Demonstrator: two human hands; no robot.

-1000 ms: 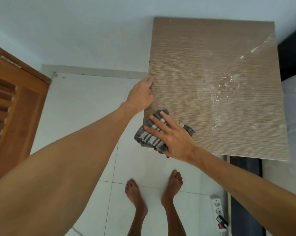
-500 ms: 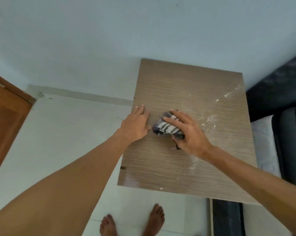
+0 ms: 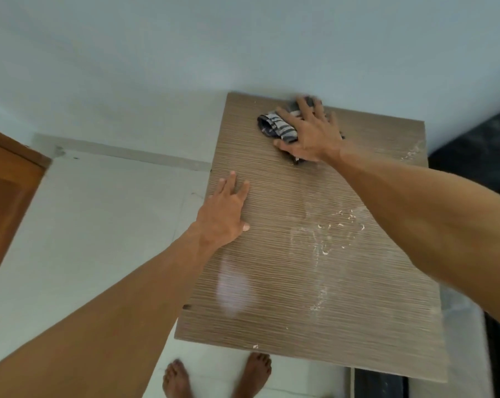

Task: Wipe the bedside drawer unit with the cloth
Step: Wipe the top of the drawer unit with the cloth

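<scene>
— At the far edge of the bedside drawer unit (image 3: 271, 282), close to the wall (image 3: 243, 47), the right hand (image 3: 312, 133) lies flat on the cloth (image 3: 277, 126), fingers spread, pressing the bunched fabric down rather than pinching it.

— And the other grip?

— The left hand (image 3: 224, 216) is open too, palm down on the left rim, holding nothing; it looks like a brace.

— Which way does the dirt lie from the cloth?

— Toward the person and a little to the right: white residue (image 3: 329, 231) sits mid-top, under the right forearm, with more specks trailing to the near edge and a few at the far right corner.

— So the stroke?

— Probably a pull back along the unit's long axis, far to near. The right hand, which has the cloth, is also nearer the mess.
</scene>
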